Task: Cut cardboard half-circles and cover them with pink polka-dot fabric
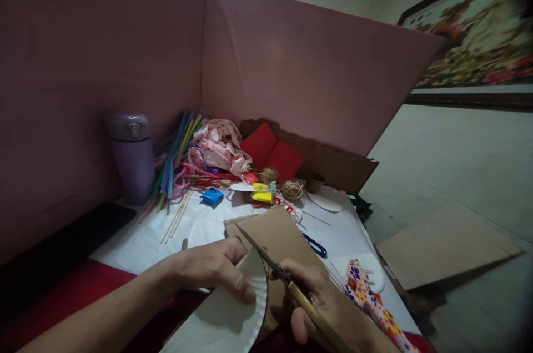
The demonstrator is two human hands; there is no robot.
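Observation:
A white paper plate point(225, 317) with a fluted rim is gripped by my left hand point(220, 268), thumb on its upper face. My right hand point(318, 292) is wrapped round a pair of scissors point(290, 286) with brass-coloured handles. The dark blades point up and left, reaching the plate's rim near my left fingers; whether they bite into the paper I cannot tell. Beneath the blades lies a piece of brown cardboard point(287, 233). Part of the plate runs off the bottom of the view.
Behind the cardboard are a blue packet point(212, 196), balls of twine point(292, 190), red paper point(270, 152) and pink cloth point(219, 145). At left stand a purple tumbler point(133, 161) and colourful pipe cleaners point(177, 150). Blue-handled scissors point(315, 245) and floral fabric point(366, 300) lie right.

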